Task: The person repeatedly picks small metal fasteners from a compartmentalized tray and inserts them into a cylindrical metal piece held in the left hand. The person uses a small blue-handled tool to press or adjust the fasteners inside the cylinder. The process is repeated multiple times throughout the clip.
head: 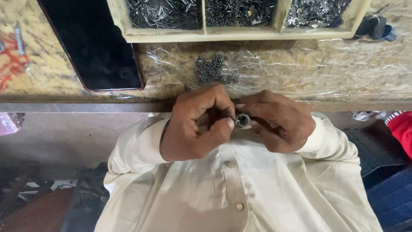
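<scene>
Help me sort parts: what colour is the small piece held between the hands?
Dark grey metal, a small ring-like piece; the head view shows it.

Cream shirt (266, 189); black phone (96, 43); speckled tan workbench (300, 68); pale yellow tray (240, 34).

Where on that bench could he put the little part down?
Bare film-covered benchtop lies right of the small pile of dark bits, below the wooden tray. Left is crowded: a black phone. Both hands hold the small metal ring.

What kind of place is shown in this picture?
Probably a small workshop for assembling metal parts: a cream wooden compartment tray full of small metal pieces, a loose pile of tiny dark metal parts, and a worn plastic-covered workbench.
</scene>
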`<move>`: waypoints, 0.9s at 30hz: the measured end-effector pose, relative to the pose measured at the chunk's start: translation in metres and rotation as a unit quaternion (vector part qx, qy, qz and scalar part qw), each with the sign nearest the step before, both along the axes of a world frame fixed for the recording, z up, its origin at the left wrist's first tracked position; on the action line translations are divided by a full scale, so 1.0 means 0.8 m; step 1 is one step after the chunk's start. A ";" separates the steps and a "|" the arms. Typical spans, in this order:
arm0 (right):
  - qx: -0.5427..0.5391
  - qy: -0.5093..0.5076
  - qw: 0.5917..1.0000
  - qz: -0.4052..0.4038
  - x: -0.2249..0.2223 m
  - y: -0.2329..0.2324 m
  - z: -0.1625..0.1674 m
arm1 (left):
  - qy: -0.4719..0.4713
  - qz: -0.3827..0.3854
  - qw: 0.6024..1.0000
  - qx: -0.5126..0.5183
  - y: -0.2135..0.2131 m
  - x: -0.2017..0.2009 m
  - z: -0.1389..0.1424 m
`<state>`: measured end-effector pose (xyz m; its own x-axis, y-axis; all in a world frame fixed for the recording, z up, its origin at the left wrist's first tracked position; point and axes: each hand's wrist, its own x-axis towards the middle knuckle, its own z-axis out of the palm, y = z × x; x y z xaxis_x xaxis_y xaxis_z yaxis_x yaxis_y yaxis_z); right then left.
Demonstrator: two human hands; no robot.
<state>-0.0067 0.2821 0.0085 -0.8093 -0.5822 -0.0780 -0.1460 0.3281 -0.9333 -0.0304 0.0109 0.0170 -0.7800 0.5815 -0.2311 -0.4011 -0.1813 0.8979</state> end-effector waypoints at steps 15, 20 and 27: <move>-0.029 0.227 0.963 0.141 -0.009 -0.005 -0.008 | -0.024 -0.081 0.995 -0.052 -0.015 -0.013 0.010; 0.015 0.310 0.941 0.133 -0.008 0.010 -0.011 | 0.122 -0.002 0.985 -0.120 -0.006 0.002 0.006; 0.029 0.457 0.881 0.115 -0.063 -0.052 0.038 | 0.403 0.135 0.898 -0.116 0.015 0.026 0.003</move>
